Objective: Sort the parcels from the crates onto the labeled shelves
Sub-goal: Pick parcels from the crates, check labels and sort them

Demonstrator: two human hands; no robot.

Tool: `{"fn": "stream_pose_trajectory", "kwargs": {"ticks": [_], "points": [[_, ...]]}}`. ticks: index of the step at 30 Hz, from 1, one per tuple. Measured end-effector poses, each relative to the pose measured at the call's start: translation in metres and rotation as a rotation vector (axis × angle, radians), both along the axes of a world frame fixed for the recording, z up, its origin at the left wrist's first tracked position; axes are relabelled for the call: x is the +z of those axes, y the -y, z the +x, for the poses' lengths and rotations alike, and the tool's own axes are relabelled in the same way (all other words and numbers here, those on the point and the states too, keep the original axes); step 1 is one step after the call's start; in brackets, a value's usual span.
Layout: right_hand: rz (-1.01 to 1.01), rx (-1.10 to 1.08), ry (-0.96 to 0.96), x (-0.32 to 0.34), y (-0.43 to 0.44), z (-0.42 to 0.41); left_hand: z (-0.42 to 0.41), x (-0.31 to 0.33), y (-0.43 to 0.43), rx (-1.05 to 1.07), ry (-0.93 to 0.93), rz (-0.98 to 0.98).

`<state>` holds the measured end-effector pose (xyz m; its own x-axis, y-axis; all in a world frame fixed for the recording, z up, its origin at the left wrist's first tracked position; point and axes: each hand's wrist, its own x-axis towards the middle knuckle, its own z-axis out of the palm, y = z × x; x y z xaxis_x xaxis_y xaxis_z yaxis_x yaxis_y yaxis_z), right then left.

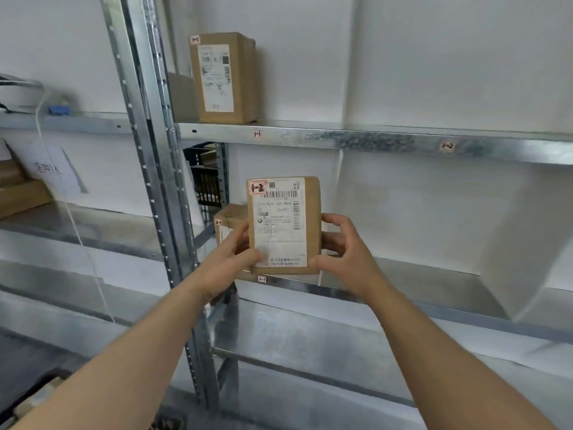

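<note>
I hold a brown cardboard parcel (pixel 311 225) upright in front of the metal shelving, its white shipping label and a red-framed "1-2" tag facing me. My left hand (pixel 231 256) grips its lower left edge and my right hand (pixel 342 246) grips its right edge. The upper shelf (pixel 356 139) carries small tags "1-1" (pixel 257 134) and "1-2" (pixel 447 146) on its front lip. A taller parcel (pixel 221 77) tagged "1-1" stands on that shelf at the left. Behind the held parcel, another parcel (pixel 229 220) tagged "2-1" sits on the lower shelf.
A galvanised upright post (pixel 152 162) separates this bay from the left bay, which holds cardboard (pixel 18 190), a sheet of paper and a white cord. A black crate (pixel 204 175) shows behind the post. A "2-1" tag (pixel 262 279) marks the lower shelf lip.
</note>
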<state>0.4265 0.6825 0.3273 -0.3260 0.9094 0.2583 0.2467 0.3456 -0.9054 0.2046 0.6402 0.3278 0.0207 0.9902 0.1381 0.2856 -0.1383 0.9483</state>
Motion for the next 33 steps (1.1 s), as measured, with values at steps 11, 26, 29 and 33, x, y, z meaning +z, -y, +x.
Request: {"fn": "stream_pose_trajectory", "kwargs": {"ticks": [11, 26, 29, 33], "points": [[0.103, -0.251, -0.044, 0.056, 0.001, 0.054, 0.032, 0.048, -0.056, -0.043, -0.183, 0.252], [0.247, -0.399, -0.09, 0.118, -0.022, 0.117, 0.091, 0.128, -0.11, -0.058, -0.534, 0.561], [0.271, -0.412, -0.091, 0.14, -0.038, 0.137, 0.112, 0.148, -0.125, -0.043, -0.532, 0.569], [0.298, -0.429, -0.098, 0.163, -0.065, 0.16, 0.141, 0.17, -0.144, -0.041, -0.472, 0.564]]}}
